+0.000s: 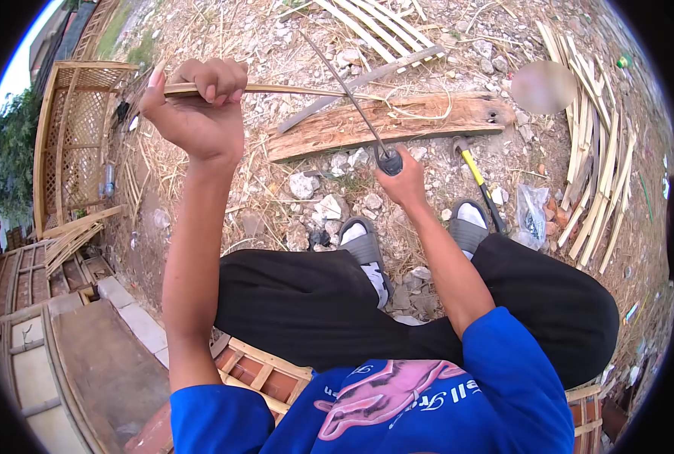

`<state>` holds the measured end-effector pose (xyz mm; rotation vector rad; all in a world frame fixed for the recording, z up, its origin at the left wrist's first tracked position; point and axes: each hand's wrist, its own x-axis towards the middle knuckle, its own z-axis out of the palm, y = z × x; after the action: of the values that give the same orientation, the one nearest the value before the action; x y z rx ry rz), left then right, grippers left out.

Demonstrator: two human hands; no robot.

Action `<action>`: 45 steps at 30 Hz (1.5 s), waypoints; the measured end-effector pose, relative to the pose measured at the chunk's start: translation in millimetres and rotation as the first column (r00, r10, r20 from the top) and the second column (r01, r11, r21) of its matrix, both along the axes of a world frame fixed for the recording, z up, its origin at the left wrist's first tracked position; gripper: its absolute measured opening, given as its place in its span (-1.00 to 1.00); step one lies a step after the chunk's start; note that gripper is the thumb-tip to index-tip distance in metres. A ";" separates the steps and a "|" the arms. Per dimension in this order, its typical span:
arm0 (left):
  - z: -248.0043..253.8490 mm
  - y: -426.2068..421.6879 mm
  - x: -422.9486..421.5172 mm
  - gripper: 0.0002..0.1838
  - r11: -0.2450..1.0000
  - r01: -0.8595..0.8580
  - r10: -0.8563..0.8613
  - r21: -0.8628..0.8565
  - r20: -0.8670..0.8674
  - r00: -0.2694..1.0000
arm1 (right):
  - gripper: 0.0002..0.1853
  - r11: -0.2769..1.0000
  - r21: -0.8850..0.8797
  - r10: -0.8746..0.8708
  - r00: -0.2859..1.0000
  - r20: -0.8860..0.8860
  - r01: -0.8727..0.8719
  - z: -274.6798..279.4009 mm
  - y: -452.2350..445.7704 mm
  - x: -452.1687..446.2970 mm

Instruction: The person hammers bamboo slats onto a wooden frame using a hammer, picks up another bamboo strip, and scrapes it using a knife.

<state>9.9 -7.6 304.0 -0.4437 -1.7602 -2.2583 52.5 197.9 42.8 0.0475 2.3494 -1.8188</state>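
Note:
Raised at the upper left, my left hand (197, 106) is closed around a thin wooden strip (276, 89). The strip runs rightward, and its thin, curled end lies over a rough wooden plank (337, 130) on the ground. My right hand (403, 180), between my feet and the plank, grips the black handle of a long knife (350, 92). Its narrow blade points up and to the left, crossing the strip in view; whether they touch I cannot tell. A hammer (475, 170) with a yellow and black handle rests to the right of my right hand.
Bundles of pale strips (598, 163) lie at the right, with more strips (367, 30) at the top. A clear plastic bag (531, 216) sits near my foot. Lattice wooden frames (72, 144) stand at the left. Stones (329, 206) and straw cover the ground.

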 end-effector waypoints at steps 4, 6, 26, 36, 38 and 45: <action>-28.1 27.4 1.2 -0.51 0.954 -0.181 0.201 -0.239 0.059 0.978 | -0.67 0.995 0.096 0.031 0.999 0.021 -0.032 18.0 -4.4 5.5; -48.1 30.7 4.2 -0.53 0.975 -0.130 0.146 -0.181 0.078 0.986 | -0.66 0.993 0.096 0.073 0.997 0.030 -0.076 43.6 -10.7 7.1; 8.2 29.3 1.6 -0.42 0.970 -0.216 0.216 -0.110 -0.007 0.976 | -0.53 0.993 -0.089 0.069 0.989 -0.131 -0.081 91.0 -17.5 10.2; 5.7 34.1 3.2 -0.41 0.976 -0.194 0.192 -0.102 -0.025 0.981 | -0.62 0.934 0.348 -0.001 0.972 0.234 -0.083 -59.3 40.5 4.8; 5.4 36.7 2.4 -0.41 0.982 -0.158 0.155 -0.105 -0.029 0.987 | -0.61 0.924 0.380 -0.040 0.982 0.183 -0.033 -68.5 38.7 18.9; 6.0 24.3 -4.4 -0.40 0.995 0.025 -0.028 -0.094 -0.031 0.999 | -0.61 0.998 -0.053 0.017 0.994 -0.104 -0.023 13.8 -2.6 10.6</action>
<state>5.5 16.6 310.0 -0.5222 -1.8598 -2.1804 63.1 195.2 56.6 -0.0787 2.3579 -1.9176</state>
